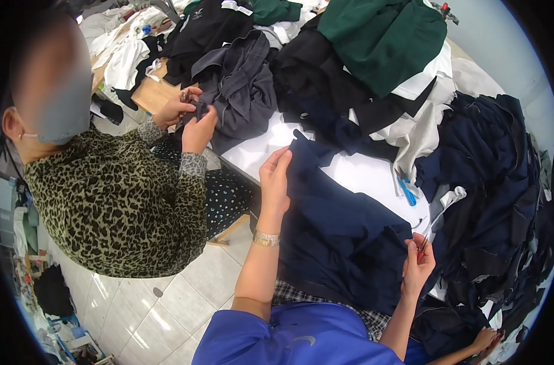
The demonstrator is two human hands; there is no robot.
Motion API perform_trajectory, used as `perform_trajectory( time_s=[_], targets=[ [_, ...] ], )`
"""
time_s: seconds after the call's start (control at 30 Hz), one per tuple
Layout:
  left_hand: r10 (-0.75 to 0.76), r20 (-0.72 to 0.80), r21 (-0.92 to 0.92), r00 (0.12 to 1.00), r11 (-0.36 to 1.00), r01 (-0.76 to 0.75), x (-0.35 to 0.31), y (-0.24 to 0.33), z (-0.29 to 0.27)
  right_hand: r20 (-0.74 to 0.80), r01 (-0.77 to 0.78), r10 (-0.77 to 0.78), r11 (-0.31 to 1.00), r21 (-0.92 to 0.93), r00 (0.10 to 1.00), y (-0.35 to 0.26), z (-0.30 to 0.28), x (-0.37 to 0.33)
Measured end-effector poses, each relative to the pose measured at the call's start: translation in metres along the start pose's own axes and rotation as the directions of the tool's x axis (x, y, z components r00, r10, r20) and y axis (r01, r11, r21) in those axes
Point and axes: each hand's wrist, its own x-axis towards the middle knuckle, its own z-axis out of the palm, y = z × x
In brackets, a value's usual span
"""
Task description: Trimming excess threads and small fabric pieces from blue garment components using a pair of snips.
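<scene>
Both hands point(276, 176) tight on navy cloth point(344, 225) (red tool point(420, 252) in the right point(416, 271)), white tabletop point(368, 176) beyond, pale floor tiles point(185, 295) leftward.

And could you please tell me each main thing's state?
Navy blue cloth, spread open, creased.
Left hand, pinching the cloth.
Right hand, closed on a small red-handled tool.
Blue-handled metal scissors, lying down; blade opening unclear.
Dark grey cloth garment, crumpled, held by a coworker.
Dark green fabric, heaped.

Wearer's hands point(276, 179) point(418, 264): two. Held navy garment point(344, 225): one. Blue scissors point(408, 193): one.
</scene>
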Motion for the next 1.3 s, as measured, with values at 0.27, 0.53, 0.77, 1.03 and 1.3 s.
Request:
perform_trajectory(
  time_s=[0.27,0.53,0.77,1.03,1.3],
  targets=[
    [0.032,0.059,0.048,0.998,0.998,-0.035,-0.003,0.004,0.002,-0.015,-0.130,0.131,0.990,0.060,0.991,-0.016,-0.003,-0.008],
    [0.039,0.068,0.061,0.997,0.997,-0.044,-0.005,0.009,0.006,-0.036,-0.147,0.149,0.987,0.061,0.988,-0.012,-0.006,-0.008],
    [0.078,0.057,0.110,0.995,0.990,-0.084,-0.001,0.003,0.000,-0.030,-0.017,0.017,1.000,0.015,0.999,-0.007,-0.006,-0.007],
    [0.088,0.040,0.110,0.995,0.990,-0.092,0.001,0.002,-0.005,-0.026,-0.139,0.141,0.988,0.069,0.990,-0.027,-0.001,-0.011],
    [0.145,0.076,0.119,0.987,0.981,-0.153,-0.001,0.002,0.002,-0.047,-0.068,0.071,0.997,0.046,0.996,-0.010,-0.005,-0.008]
  ],
)
